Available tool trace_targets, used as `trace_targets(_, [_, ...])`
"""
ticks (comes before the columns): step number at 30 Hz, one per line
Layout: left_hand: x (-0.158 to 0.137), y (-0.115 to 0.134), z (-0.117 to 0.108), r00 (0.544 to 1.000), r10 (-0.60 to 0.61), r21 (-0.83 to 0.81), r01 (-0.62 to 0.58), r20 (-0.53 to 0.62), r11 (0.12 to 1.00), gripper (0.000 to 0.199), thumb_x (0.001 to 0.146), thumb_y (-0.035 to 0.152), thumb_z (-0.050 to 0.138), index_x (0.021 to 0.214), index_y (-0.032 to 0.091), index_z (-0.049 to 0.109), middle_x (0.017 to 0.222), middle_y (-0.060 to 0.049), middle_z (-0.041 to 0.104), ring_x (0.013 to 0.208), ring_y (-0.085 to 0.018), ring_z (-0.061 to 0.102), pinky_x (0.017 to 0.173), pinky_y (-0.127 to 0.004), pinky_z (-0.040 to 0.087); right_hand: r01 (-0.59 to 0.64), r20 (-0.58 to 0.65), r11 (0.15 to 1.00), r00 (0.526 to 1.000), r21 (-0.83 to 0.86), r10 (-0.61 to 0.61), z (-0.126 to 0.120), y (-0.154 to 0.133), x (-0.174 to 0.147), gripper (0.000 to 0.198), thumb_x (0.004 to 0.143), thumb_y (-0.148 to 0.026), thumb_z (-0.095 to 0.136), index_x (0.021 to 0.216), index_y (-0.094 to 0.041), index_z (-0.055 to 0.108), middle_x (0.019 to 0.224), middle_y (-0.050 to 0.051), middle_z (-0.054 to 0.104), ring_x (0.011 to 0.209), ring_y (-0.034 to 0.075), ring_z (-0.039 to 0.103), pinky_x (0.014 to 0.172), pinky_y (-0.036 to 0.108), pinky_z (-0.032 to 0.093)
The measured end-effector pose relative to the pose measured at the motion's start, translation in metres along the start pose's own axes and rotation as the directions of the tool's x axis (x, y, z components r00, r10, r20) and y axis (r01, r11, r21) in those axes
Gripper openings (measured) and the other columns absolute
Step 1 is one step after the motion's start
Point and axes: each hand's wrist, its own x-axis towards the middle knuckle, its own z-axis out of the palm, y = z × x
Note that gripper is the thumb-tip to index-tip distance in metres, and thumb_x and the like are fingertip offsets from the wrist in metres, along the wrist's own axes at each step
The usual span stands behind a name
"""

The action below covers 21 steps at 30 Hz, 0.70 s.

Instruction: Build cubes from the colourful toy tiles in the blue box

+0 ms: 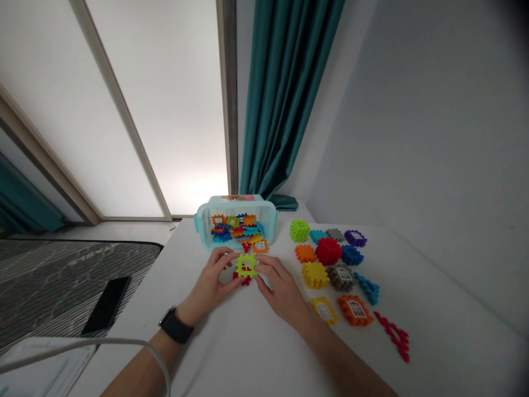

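Observation:
Between my two hands is a lime-green square building piece (241, 259) with notched edges and an open middle. My left hand (215, 278) pinches its left side with thumb and fingers, and my right hand (278, 281) grips its right side. Red notched pieces (245, 282) show beneath and through the green one; whether they are joined to it I cannot tell. Just beyond my fingers, an orange window piece (260, 246) and a small red piece (246, 248) lie at the front of the light-blue bin (199, 227).
The bin holds several mixed pieces. To the right, sorted stacks stand on the white table (215, 358), among them a yellow stack (315, 275), a red stack (329, 251) and an orange window stack (355, 310). A pale cable (124, 342) crosses the lower left; a dark phone-like slab (106, 305) lies beyond.

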Motion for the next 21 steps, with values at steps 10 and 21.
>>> trace_targets(10, [0.0020, 0.0062, -0.0025, 1.000, -0.011, -0.052, 0.012, 0.021, 0.999, 0.042, 0.086, 0.029, 0.071, 0.124, 0.025, 0.055, 0.117, -0.009, 0.054, 0.089, -0.018, 0.059, 0.079, -0.034, 0.055, -0.012, 0.036, 1.000, 0.999, 0.007, 0.012, 0.0001, 0.0011, -0.0005, 0.027, 0.093, -0.012, 0.054, 0.115, -0.026, 0.060, 0.130, 0.010, 0.061, 0.121, 0.023, 0.059, 0.102, 0.044, 0.052])
trace_targets(21, [0.0033, 0.0032, -0.0012, 0.980, -0.031, -0.134, 0.058, 0.196, 0.989, 0.029, 0.090, 0.032, 0.066, 0.116, 0.022, 0.061, 0.110, -0.009, 0.059, 0.098, -0.022, 0.059, 0.085, -0.037, 0.053, -0.269, -0.044, 0.950, 0.959, 0.156, 0.278, 0.0006, -0.0013, 0.0038, 0.012, 0.095, -0.026, 0.054, 0.088, -0.022, 0.062, 0.079, 0.003, 0.063, 0.078, 0.019, 0.060, 0.071, 0.031, 0.050])
